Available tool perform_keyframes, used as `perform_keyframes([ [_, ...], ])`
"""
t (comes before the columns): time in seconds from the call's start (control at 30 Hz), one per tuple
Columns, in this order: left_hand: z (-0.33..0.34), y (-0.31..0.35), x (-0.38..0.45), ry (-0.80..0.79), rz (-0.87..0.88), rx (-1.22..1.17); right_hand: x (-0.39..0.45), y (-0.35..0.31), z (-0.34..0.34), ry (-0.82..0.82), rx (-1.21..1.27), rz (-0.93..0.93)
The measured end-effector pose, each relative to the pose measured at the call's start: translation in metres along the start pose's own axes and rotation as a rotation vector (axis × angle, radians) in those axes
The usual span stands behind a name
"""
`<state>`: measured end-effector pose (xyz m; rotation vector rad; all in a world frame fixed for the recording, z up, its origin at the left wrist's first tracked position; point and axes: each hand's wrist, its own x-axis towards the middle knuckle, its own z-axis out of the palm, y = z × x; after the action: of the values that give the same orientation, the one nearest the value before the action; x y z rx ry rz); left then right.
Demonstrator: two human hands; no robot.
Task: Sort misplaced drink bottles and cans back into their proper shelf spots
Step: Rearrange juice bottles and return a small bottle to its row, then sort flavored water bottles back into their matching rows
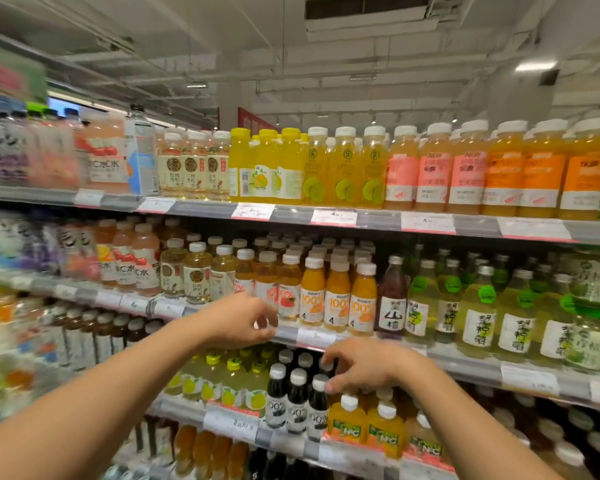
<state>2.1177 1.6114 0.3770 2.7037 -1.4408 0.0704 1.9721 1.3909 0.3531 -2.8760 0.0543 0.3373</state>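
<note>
While both forearms reach toward the drinks shelving, neither hand has a bottle clearly in its grip. Farthest left, the rows of pale and pink drinks are too blurred to read. Next comes the left hand, raised in front of the second shelf's edge rail, fingers loosely curled and apart, holding nothing that I can see; it hangs just before the peach-labelled juice bottles and beside the orange "100%" bottles. Below it, on the third shelf, stand lemon drinks with yellow-green caps, then a block of dark bottles with silver caps. The right hand hovers over the back of that dark block, fingers bent down around the caps; whether the fingertips actually pinch a cap or only touch it I cannot tell, since the hand hides the contact. Just right and below are the orange NFC bottles, and farther right on the shelf above, a single dark-red bottle with a white label stands between the orange juice and the green lime drinks, which looks like a candidate for misplacement.

The main risk, as I judge it, lies with the right hand: the dark bottles are tall, narrow and tightly packed, so lifting one by its cap from the back row could tip its front neighbours off the shelf edge. The left hand, close to the front juice row, could nudge one forward too.
</note>
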Motion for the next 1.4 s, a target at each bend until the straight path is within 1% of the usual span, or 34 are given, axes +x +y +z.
perform_keyframes([
  [0.07,-0.008,-0.008,-0.014,-0.147,0.020,-0.032,0.003,-0.009,0.008,-0.033,0.015,-0.008],
  [0.1,-0.012,-0.012,-0.021,-0.196,0.023,-0.046,0.004,-0.015,0.010,-0.044,0.010,-0.017],
  [0.13,-0.017,-0.018,-0.028,-0.225,0.013,-0.057,0.005,-0.021,0.010,-0.053,0.005,-0.026],
  [0.2,-0.027,-0.033,-0.040,-0.227,-0.012,-0.069,0.008,-0.034,0.006,-0.070,0.007,-0.039],
  [0.3,-0.040,-0.063,-0.051,-0.173,-0.011,-0.090,0.019,-0.053,-0.007,-0.068,0.002,-0.057],
  [0.47,-0.061,-0.129,-0.062,-0.060,0.031,-0.049,0.051,-0.092,-0.022,-0.027,0.010,-0.084],
  [0.6,-0.078,-0.190,-0.060,0.038,0.051,-0.002,0.084,-0.126,-0.027,-0.013,0.070,-0.052],
  [0.7,-0.088,-0.232,-0.050,0.177,0.088,0.025,0.110,-0.147,-0.025,-0.015,0.088,-0.021],
  [0.83,-0.092,-0.279,-0.033,0.467,0.061,0.040,0.139,-0.170,-0.020,0.000,0.118,0.021],
  [0.9,-0.089,-0.295,-0.026,0.560,0.026,0.057,0.148,-0.181,-0.016,0.013,0.153,0.048],
  [0.97,-0.086,-0.305,-0.019,0.619,-0.016,0.082,0.152,-0.191,-0.013,0.020,0.157,0.075],
  [1.07,-0.079,-0.315,-0.008,0.661,-0.070,0.098,0.156,-0.200,-0.012,-0.005,0.137,0.115],
  [1.17,-0.068,-0.321,0.002,0.644,-0.105,0.094,0.159,-0.205,-0.011,0.002,0.148,0.142],
  [1.4,-0.055,-0.326,0.009,0.656,-0.093,0.045,0.152,-0.204,-0.002,0.000,0.107,0.136],
])
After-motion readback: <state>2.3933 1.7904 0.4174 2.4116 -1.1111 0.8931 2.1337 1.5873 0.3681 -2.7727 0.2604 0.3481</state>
